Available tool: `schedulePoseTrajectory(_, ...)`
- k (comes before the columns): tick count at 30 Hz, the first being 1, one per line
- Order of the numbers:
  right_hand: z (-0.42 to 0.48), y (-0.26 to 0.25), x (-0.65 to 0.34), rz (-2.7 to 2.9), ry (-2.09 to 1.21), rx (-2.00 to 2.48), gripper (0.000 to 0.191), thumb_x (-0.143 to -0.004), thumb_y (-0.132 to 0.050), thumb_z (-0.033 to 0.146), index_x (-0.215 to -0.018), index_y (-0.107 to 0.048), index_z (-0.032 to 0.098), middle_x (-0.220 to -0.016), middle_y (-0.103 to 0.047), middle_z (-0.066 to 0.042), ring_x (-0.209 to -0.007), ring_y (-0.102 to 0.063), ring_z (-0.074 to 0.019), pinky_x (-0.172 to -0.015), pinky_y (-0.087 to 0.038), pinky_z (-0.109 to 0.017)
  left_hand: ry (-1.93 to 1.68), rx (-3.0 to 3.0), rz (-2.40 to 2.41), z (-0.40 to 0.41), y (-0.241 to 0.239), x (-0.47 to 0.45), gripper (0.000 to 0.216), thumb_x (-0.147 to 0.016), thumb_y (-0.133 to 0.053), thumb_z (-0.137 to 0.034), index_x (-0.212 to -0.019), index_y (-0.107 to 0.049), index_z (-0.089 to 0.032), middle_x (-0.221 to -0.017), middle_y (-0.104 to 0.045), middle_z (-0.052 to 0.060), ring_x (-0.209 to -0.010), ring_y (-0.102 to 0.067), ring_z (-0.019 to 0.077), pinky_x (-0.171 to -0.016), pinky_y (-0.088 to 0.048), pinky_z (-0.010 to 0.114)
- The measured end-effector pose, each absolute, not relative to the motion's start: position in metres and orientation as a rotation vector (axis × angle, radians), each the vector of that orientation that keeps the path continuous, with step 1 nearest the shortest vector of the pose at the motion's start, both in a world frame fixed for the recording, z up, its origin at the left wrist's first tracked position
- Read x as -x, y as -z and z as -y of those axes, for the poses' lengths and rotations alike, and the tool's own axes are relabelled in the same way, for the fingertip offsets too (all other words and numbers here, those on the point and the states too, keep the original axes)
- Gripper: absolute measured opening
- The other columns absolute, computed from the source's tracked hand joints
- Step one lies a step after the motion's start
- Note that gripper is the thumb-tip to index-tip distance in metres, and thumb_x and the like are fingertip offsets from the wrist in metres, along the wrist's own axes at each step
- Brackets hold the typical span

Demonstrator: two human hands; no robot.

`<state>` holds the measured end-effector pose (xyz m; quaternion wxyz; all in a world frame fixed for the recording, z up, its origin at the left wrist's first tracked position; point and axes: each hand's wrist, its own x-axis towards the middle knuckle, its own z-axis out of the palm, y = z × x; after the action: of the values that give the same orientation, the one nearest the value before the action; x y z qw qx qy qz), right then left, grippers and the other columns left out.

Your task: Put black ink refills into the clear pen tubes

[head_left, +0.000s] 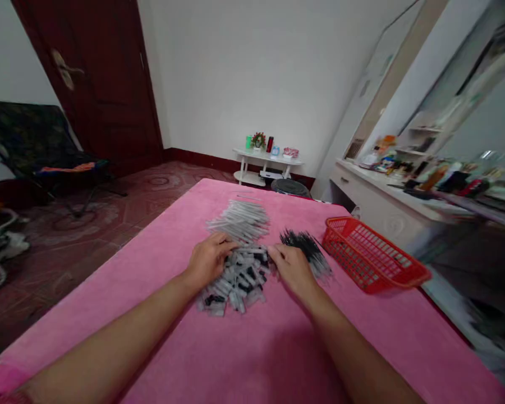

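Note:
Both my hands rest on a heap of short clear pen caps with black tips point(240, 280) in the middle of a pink cloth-covered table point(252, 348). My left hand point(209, 259) lies on the heap's left side, its fingers curled down into the pieces. On the heap's right side my right hand point(292, 268) has its fingertips bent into the pile. What either hand holds is hidden. A pile of clear pen barrels point(240, 220) lies just beyond the heap. A bunch of black refills point(305, 248) lies to the right of my right hand.
A red plastic basket point(372, 256) stands on the table to the right. Past the table stand a white side table point(267, 163) with small items, a dark door point(96, 78), a folding chair point(37, 146) at left, and a cluttered dresser point(404, 191) at right.

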<state>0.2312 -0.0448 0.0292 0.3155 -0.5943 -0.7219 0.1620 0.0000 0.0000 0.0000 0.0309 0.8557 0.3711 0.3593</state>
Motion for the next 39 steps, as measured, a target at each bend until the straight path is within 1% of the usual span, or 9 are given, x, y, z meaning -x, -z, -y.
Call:
schedulePoseTrajectory(4, 0.043, -0.033, -0.228, 1.932, -0.394, 1.486, 0.026, -0.085, -0.049, 0.037, -0.071, -0.059, 0.017, -0.061, -0.058, 0.001, -0.057, -0.051, -0.0121, -0.054, -0.030, -0.021, -1.121, -2.632, -1.122, 0.002, 0.000, -0.001, 0.035, -0.077, -0.048, -0.004, -0.100, -0.066, -0.021, -0.089, -0.060, 0.005, -0.086, -0.055, 0.0171, -0.072, -0.046, 0.027)
schedulePoseTrajectory(8, 0.044, -0.033, -0.227, 1.935, -0.385, 1.557, 0.044, -0.089, -0.039, 0.043, -0.057, -0.054, 0.017, -0.052, -0.052, 0.001, -0.051, -0.047, -0.0116, -0.051, -0.028, -0.022, -1.122, -2.655, -1.101, 0.000, 0.002, 0.000, 0.034, -0.077, -0.049, -0.004, -0.101, -0.066, -0.022, -0.091, -0.061, 0.005, -0.087, -0.055, 0.0174, -0.074, -0.046, 0.028)
schedulePoseTrajectory(12, 0.045, -0.032, -0.226, 1.912, -0.375, 1.485, 0.022, -0.082, -0.054, 0.037, -0.075, -0.060, 0.017, -0.064, -0.059, 0.001, -0.058, -0.050, -0.0117, -0.053, -0.029, -0.021, -1.134, -2.645, -1.112, -0.001, 0.003, 0.000, 0.032, -0.078, -0.049, -0.006, -0.100, -0.067, -0.021, -0.091, -0.061, 0.006, -0.086, -0.055, 0.0174, -0.072, -0.046, 0.027)
schedulePoseTrajectory(17, 0.046, -0.032, -0.226, 1.931, -0.406, 1.525, 0.044, -0.090, -0.039, 0.043, -0.057, -0.054, 0.017, -0.051, -0.051, 0.001, -0.050, -0.046, -0.0111, -0.051, -0.028, -0.022, -1.123, -2.640, -1.086, 0.000, 0.003, 0.000, 0.033, -0.078, -0.049, -0.006, -0.101, -0.066, -0.021, -0.091, -0.061, 0.005, -0.086, -0.055, 0.0173, -0.072, -0.046, 0.027)
schedulePoseTrajectory(21, 0.044, -0.032, -0.226, 1.898, -0.428, 1.455, 0.032, -0.086, -0.048, 0.041, -0.066, -0.057, 0.017, -0.057, -0.055, 0.002, -0.053, -0.049, -0.0110, -0.051, -0.030, -0.021, -1.140, -2.608, -1.102, -0.001, 0.003, 0.000, 0.031, -0.079, -0.049, -0.006, -0.099, -0.067, -0.020, -0.090, -0.061, 0.006, -0.086, -0.055, 0.0175, -0.072, -0.046, 0.027)
schedulePoseTrajectory(25, 0.044, -0.031, -0.227, 1.889, -0.548, 1.510, 0.047, -0.090, -0.037, 0.045, -0.055, -0.052, 0.017, -0.047, -0.050, 0.002, -0.046, -0.045, -0.0104, -0.047, -0.029, -0.021, -1.144, -2.613, -1.082, -0.002, 0.004, 0.000, 0.031, -0.078, -0.050, -0.006, -0.100, -0.067, -0.020, -0.090, -0.061, 0.005, -0.086, -0.055, 0.0172, -0.073, -0.046, 0.027)
schedulePoseTrajectory(29, 0.043, -0.029, -0.225, 1.829, -0.580, 1.456, 0.034, -0.085, -0.047, 0.043, -0.063, -0.054, 0.017, -0.053, -0.055, 0.002, -0.048, -0.049, -0.0102, -0.047, -0.032, -0.020, -1.144, -2.622, -1.086, -0.003, 0.005, 0.000, 0.031, -0.078, -0.050, -0.006, -0.100, -0.067, -0.021, -0.090, -0.061, 0.005, -0.085, -0.055, 0.0171, -0.073, -0.046, 0.027)
schedulePoseTrajectory(36, 0.039, -0.024, -0.224, 1.645, -1.109, 1.462, 0.054, -0.085, -0.029, 0.060, -0.057, -0.049, 0.018, -0.044, -0.054, -0.001, -0.032, -0.046, -0.0114, -0.036, -0.030, -0.022, -1.145, -2.629, -1.102, 0.000, 0.001, 0.001, 0.034, -0.077, -0.050, -0.005, -0.100, -0.067, -0.022, -0.091, -0.063, 0.005, -0.086, -0.057, 0.0171, -0.073, -0.046, 0.027)
schedulePoseTrajectory(39, 0.038, -0.023, -0.229, 1.767, -0.826, 1.568, 0.049, -0.085, -0.038, 0.054, -0.061, -0.055, 0.016, -0.052, -0.060, -0.003, -0.041, -0.052, -0.0117, -0.043, -0.033, -0.021, -1.296, -2.424, -1.192, -0.004, 0.003, 0.003, 0.025, -0.079, -0.051, -0.011, -0.095, -0.068, -0.021, -0.090, -0.065, 0.005, -0.087, -0.059, 0.0177, -0.076, -0.047, 0.029)
